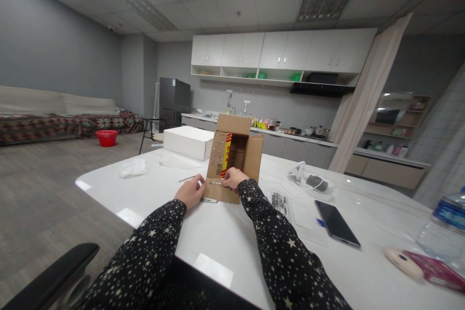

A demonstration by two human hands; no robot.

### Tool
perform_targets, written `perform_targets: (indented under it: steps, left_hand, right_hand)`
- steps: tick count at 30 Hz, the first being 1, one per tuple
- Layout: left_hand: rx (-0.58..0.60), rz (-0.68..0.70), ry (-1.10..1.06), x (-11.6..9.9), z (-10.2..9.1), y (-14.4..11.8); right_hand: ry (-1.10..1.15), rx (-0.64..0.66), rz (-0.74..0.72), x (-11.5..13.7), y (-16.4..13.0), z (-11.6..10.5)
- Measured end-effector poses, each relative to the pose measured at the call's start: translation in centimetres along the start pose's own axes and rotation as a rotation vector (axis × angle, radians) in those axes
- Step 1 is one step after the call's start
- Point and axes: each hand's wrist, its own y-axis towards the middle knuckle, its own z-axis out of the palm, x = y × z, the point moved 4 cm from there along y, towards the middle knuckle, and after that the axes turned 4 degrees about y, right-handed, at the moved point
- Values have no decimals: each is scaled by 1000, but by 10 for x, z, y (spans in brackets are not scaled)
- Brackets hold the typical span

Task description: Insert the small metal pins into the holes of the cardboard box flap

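An open brown cardboard box (240, 152) lies on its side on the white table (232, 247), its mouth facing me and its flaps spread. Something red and yellow shows inside it. My left hand (191, 191) rests at the left end of the bottom flap, fingers curled at its edge. My right hand (234, 178) presses on the same flap near the box mouth, fingers bent over the cardboard. Small metal bits lie on that flap between my hands. Whether either hand pinches one is too small to tell.
A white box (187, 141) stands behind the cardboard box. A crumpled bag (132, 167) lies at the left. A black phone (336, 223), a white device (308, 180), a water bottle (445, 225) and a pink item (425, 266) lie at the right. A chair arm (54, 276) is at bottom left.
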Motion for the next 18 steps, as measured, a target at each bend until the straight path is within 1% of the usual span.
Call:
perform_targets:
  steps: [12,15,18]
  left_hand:
    - [2,8,11,0,0,0]
    - [4,6,15,0,1,1]
    - [8,-10,24,-1,0,1]
  right_hand:
    - [-75,10,-22,9,-4,-2]
    - [-69,44,-52,13,-4,-1]
    - [-74,104,-102,21,-5,1]
